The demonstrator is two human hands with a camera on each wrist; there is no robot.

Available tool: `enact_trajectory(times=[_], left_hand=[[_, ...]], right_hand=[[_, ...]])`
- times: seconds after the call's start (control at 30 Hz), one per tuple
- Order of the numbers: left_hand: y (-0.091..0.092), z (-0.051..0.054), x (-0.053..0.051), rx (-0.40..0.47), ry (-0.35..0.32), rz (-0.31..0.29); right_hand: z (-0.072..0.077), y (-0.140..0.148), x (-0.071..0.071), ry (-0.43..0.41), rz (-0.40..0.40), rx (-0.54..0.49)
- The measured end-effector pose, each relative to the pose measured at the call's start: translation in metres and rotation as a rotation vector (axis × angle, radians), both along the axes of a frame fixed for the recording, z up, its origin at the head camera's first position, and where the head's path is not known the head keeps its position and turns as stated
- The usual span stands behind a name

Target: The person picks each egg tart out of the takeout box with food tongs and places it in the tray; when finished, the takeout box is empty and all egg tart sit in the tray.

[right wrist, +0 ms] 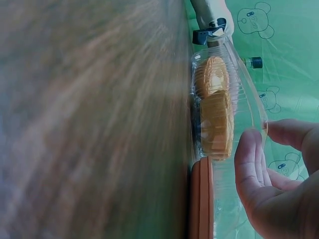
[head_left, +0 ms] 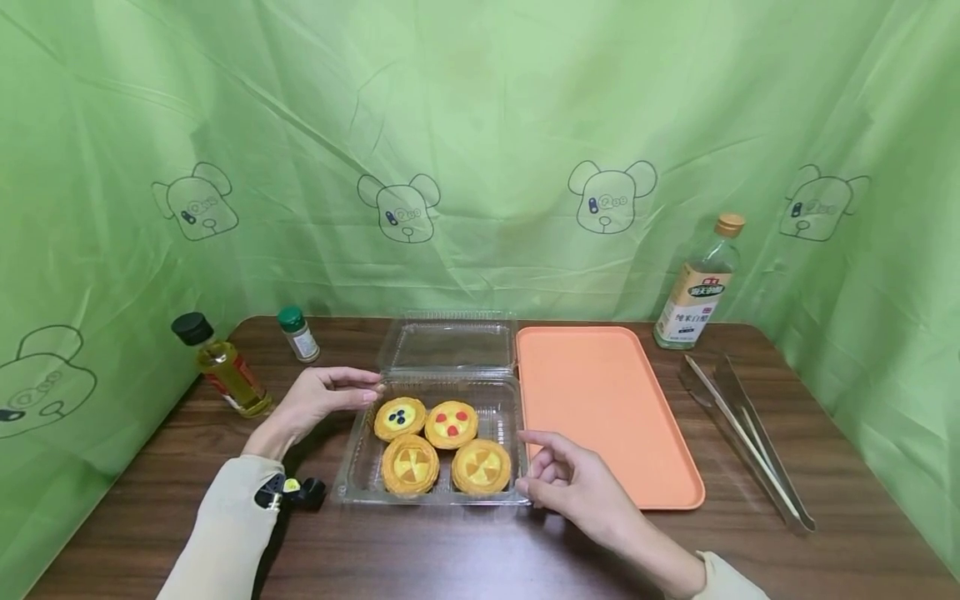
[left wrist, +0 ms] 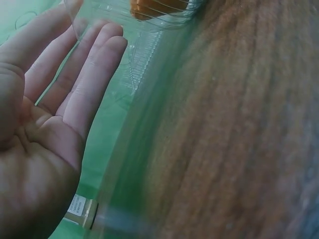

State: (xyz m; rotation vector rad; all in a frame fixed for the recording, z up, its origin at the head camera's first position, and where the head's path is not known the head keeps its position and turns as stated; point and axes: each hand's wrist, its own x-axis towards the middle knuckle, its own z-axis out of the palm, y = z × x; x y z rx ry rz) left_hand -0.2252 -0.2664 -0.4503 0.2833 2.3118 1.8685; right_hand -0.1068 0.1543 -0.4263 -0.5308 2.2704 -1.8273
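The left hand's (head_left: 322,396) grip, fingers nearly straight, seems to pinch a rim of the clear clamshell (head_left: 495,390), where four egg tarts (head_left: 452,424) already sit; loading looks done, but an edge stands above them, not yet closed. The right hand (head_left: 573,483) lightly pinches that plastic edge beside the orange tray (head_left: 600,400); farther right, tongs (head_left: 750,446) lie set down.

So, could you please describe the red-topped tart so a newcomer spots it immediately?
On the brown table, a clear container lies left of the orange tray. Inside, the red-topped tart is the farther row's right one. Its red pieces set it apart from the blue-topped tart and both wedge-patterned tarts.
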Motion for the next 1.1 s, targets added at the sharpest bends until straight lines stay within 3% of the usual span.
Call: enact_trajectory(times=[0.3, 0.43, 0.73, 0.83, 1.1], left_hand=[[-0.002, -0.002, 0.001, -0.009, -0.015, 0.021], [-0.004, -0.004, 0.004, -0.024, -0.016, 0.027], [-0.003, -0.005, 0.006, 0.015, -0.019, 0.022], [-0.002, -0.004, 0.004, 0.009, -0.014, 0.020], [-0.001, -0.002, 0.000, 0.019, 0.003, -0.003]], right_hand=[[0.002, 0.002, -0.003, -0.001, 0.034, 0.044], [0.009, 0.013, -0.010, 0.067, 0.015, 0.121], [0.049, 0.083, -0.037, 0.241, -0.218, 0.234], [0.060, 0.113, -0.042, 0.246, -0.297, 0.310], [0.062, 0.193, -0.057, 0.219, -0.436, 0.513]])
